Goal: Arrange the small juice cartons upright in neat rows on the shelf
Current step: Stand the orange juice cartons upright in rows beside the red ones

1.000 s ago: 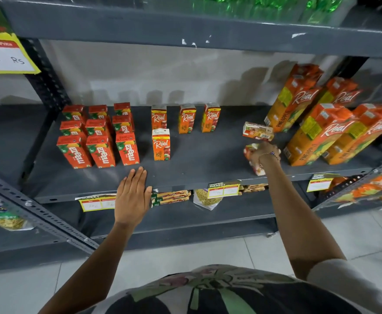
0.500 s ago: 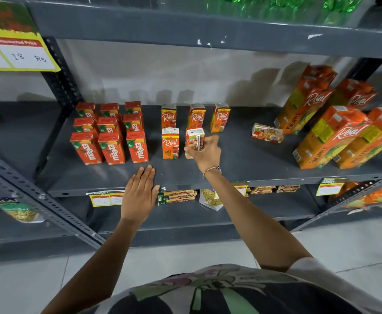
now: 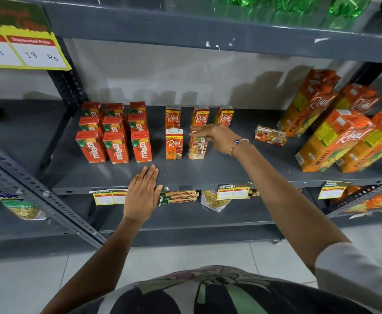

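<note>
While one carton (image 3: 269,135) lies flat, others (image 3: 174,144) upright.

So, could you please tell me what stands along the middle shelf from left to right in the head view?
Maaza cartons → small upright Real cartons → right hand → small carton lying on its side → tall leaning pineapple cartons.

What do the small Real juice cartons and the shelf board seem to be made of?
Small Real juice cartons: most likely coated paperboard, judged from the sharp folded edges, flat printed faces and slight sheen. Shelf board: apparently grey painted sheet metal with a matte finish; chipped paint shows on the board above, and the uprights are perforated.
</note>
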`<state>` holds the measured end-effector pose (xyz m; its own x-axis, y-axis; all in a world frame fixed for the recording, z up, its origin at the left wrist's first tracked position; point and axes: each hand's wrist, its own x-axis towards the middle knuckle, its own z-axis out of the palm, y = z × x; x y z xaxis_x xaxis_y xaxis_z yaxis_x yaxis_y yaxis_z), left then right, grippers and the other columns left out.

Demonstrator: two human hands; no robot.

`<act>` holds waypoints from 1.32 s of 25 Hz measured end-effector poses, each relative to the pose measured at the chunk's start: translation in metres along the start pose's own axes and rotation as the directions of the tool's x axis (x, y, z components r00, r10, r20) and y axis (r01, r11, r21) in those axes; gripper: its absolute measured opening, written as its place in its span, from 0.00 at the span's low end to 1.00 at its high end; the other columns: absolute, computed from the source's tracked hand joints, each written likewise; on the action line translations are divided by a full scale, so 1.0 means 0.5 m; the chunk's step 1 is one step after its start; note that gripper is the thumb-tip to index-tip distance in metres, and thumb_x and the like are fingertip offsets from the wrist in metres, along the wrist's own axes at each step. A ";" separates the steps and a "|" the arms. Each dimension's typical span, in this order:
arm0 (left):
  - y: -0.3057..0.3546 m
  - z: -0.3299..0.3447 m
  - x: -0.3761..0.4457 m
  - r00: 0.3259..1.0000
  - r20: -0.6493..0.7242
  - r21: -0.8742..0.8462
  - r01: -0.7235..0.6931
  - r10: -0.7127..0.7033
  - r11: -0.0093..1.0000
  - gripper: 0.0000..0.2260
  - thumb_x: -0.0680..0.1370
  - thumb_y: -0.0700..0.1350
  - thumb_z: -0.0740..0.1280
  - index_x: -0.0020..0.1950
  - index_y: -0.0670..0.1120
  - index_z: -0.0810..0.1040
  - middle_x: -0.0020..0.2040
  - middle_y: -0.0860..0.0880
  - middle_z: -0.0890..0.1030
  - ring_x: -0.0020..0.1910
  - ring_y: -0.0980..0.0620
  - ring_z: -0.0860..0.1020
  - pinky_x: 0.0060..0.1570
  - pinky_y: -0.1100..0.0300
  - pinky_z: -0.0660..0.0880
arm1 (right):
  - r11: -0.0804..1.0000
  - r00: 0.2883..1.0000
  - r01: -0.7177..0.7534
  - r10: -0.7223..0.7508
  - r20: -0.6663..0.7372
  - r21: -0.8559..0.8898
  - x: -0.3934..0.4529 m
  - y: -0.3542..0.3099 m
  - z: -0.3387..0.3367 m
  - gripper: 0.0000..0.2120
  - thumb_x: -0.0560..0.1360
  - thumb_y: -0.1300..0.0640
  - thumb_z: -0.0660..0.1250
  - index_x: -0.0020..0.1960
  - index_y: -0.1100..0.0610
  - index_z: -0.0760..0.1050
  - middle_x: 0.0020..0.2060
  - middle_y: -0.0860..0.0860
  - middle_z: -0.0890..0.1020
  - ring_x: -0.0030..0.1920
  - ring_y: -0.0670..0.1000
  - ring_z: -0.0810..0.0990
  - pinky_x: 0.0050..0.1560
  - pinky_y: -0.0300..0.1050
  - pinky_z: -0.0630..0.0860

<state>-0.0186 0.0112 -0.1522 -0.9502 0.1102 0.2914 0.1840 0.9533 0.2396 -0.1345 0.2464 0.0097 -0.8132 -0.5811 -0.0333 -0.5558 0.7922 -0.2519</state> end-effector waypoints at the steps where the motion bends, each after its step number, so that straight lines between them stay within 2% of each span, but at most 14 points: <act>1: 0.000 0.000 0.000 1.000 0.005 -0.002 0.000 0.000 1.000 0.27 0.83 0.54 0.45 0.70 0.39 0.71 0.69 0.42 0.73 0.69 0.41 0.70 0.66 0.47 0.66 | 1.000 1.000 -0.003 0.004 0.015 -0.027 0.004 0.001 -0.003 0.29 0.72 0.76 0.62 0.70 0.56 0.69 0.72 0.53 0.68 0.73 0.54 0.64 0.73 0.49 0.64; 3: 0.000 0.000 -0.002 1.000 0.007 -0.001 0.002 -0.002 1.000 0.27 0.83 0.54 0.45 0.70 0.39 0.71 0.69 0.42 0.73 0.69 0.41 0.70 0.66 0.47 0.66 | 0.997 0.997 -0.030 0.036 0.072 -0.074 0.013 0.004 -0.011 0.27 0.74 0.73 0.63 0.71 0.57 0.67 0.72 0.56 0.68 0.72 0.57 0.65 0.72 0.48 0.64; 6: 0.002 -0.002 0.000 1.000 0.011 -0.012 0.000 0.000 1.000 0.27 0.83 0.54 0.45 0.70 0.39 0.71 0.69 0.42 0.74 0.69 0.41 0.70 0.65 0.47 0.67 | 0.983 0.982 -0.181 0.182 0.059 -0.026 0.024 0.010 -0.015 0.22 0.77 0.57 0.64 0.70 0.60 0.67 0.68 0.60 0.68 0.67 0.60 0.69 0.67 0.51 0.68; 8: 0.002 0.000 0.000 1.000 0.007 -0.014 0.004 -0.004 1.000 0.26 0.83 0.53 0.46 0.70 0.39 0.71 0.69 0.41 0.74 0.69 0.41 0.70 0.65 0.48 0.66 | 0.956 0.955 -0.294 0.294 -0.039 0.001 0.032 0.008 0.000 0.24 0.76 0.45 0.64 0.63 0.61 0.71 0.62 0.60 0.73 0.61 0.60 0.74 0.59 0.51 0.72; 10: 0.001 0.000 0.000 1.000 0.011 -0.016 0.012 -0.012 1.000 0.26 0.83 0.53 0.46 0.70 0.39 0.71 0.69 0.42 0.74 0.69 0.41 0.70 0.66 0.48 0.66 | 0.917 0.897 -0.398 0.396 -0.195 0.033 0.037 -0.003 0.019 0.27 0.73 0.39 0.63 0.56 0.62 0.74 0.53 0.60 0.80 0.53 0.59 0.79 0.51 0.49 0.76; 13: 0.005 -0.002 -0.001 1.000 0.011 -0.012 0.019 -0.018 1.000 0.27 0.83 0.54 0.45 0.70 0.39 0.71 0.69 0.42 0.74 0.69 0.42 0.70 0.66 0.48 0.66 | 0.851 0.795 -0.495 0.524 -0.306 0.173 0.044 -0.018 0.036 0.29 0.71 0.37 0.65 0.55 0.62 0.74 0.50 0.59 0.82 0.52 0.59 0.80 0.52 0.51 0.77; 17: 0.021 -0.009 -0.003 0.998 0.003 0.003 0.057 -0.057 0.998 0.27 0.83 0.53 0.43 0.70 0.38 0.71 0.69 0.41 0.73 0.70 0.41 0.69 0.68 0.48 0.62 | 0.811 0.765 -0.541 0.584 -0.272 0.221 0.053 -0.023 0.033 0.30 0.69 0.35 0.66 0.55 0.61 0.74 0.50 0.57 0.82 0.52 0.58 0.81 0.53 0.52 0.79; 18: 0.030 -0.010 -0.002 0.998 -0.007 0.000 0.070 -0.070 0.998 0.28 0.83 0.53 0.43 0.70 0.38 0.71 0.69 0.41 0.73 0.70 0.41 0.69 0.69 0.48 0.60 | 0.804 0.764 -0.552 0.594 -0.254 0.221 0.052 -0.023 0.033 0.29 0.69 0.35 0.65 0.52 0.61 0.74 0.47 0.57 0.82 0.50 0.56 0.81 0.52 0.52 0.79; 20: 0.058 -0.004 0.007 0.999 -0.009 0.004 0.047 -0.047 0.999 0.27 0.83 0.53 0.44 0.71 0.37 0.70 0.70 0.40 0.71 0.72 0.42 0.67 0.72 0.48 0.56 | 0.784 0.752 -0.570 0.618 -0.227 0.246 0.046 -0.015 0.026 0.27 0.70 0.32 0.62 0.40 0.58 0.72 0.36 0.54 0.78 0.39 0.52 0.78 0.44 0.49 0.77; 22: 0.096 0.012 0.022 1.000 0.000 0.024 -0.017 0.017 1.000 0.27 0.83 0.53 0.45 0.72 0.37 0.68 0.72 0.40 0.70 0.73 0.42 0.65 0.72 0.48 0.55 | 0.750 0.723 -0.575 0.652 -0.226 0.327 0.036 0.012 0.012 0.28 0.72 0.32 0.58 0.33 0.57 0.68 0.29 0.52 0.74 0.32 0.51 0.74 0.38 0.46 0.70; 25: 0.121 0.034 0.039 1.000 0.023 0.005 -0.010 0.010 1.000 0.28 0.83 0.53 0.43 0.70 0.38 0.70 0.70 0.40 0.72 0.70 0.41 0.68 0.69 0.46 0.63 | 0.708 0.687 -0.614 0.697 -0.206 0.350 0.000 0.126 -0.006 0.21 0.75 0.41 0.61 0.43 0.60 0.75 0.39 0.58 0.79 0.44 0.59 0.80 0.41 0.45 0.70; 28: 0.117 0.051 0.032 1.000 -0.016 0.039 -0.009 0.010 0.999 0.28 0.83 0.54 0.42 0.69 0.38 0.72 0.68 0.41 0.74 0.68 0.41 0.71 0.64 0.45 0.68 | 0.671 0.648 -0.700 0.741 -0.175 0.244 -0.063 0.274 -0.004 0.17 0.74 0.54 0.66 0.59 0.63 0.74 0.55 0.59 0.80 0.58 0.62 0.78 0.55 0.50 0.74; 31: 0.119 0.061 0.038 0.998 -0.062 0.021 0.020 -0.018 1.000 0.27 0.83 0.53 0.45 0.68 0.38 0.74 0.67 0.41 0.75 0.67 0.41 0.72 0.63 0.47 0.67 | 0.683 0.669 -0.704 0.730 -0.141 0.197 -0.086 0.367 0.009 0.30 0.72 0.58 0.69 0.70 0.62 0.62 0.68 0.61 0.70 0.68 0.63 0.69 0.68 0.56 0.68; 33: 0.127 0.066 0.037 0.994 -0.104 0.018 0.028 -0.026 0.999 0.26 0.83 0.52 0.46 0.67 0.38 0.74 0.67 0.41 0.76 0.67 0.41 0.72 0.63 0.48 0.66 | 0.688 0.686 -0.712 0.724 -0.068 0.141 -0.091 0.400 0.027 0.37 0.73 0.58 0.70 0.74 0.63 0.53 0.72 0.61 0.62 0.72 0.62 0.63 0.71 0.54 0.64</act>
<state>-0.0330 0.0830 -0.1622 -0.9233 0.0555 0.3799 0.1527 0.9609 0.2308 -0.2064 0.4286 -0.0521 -0.9723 0.1875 -0.1396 0.2209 0.9325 -0.2856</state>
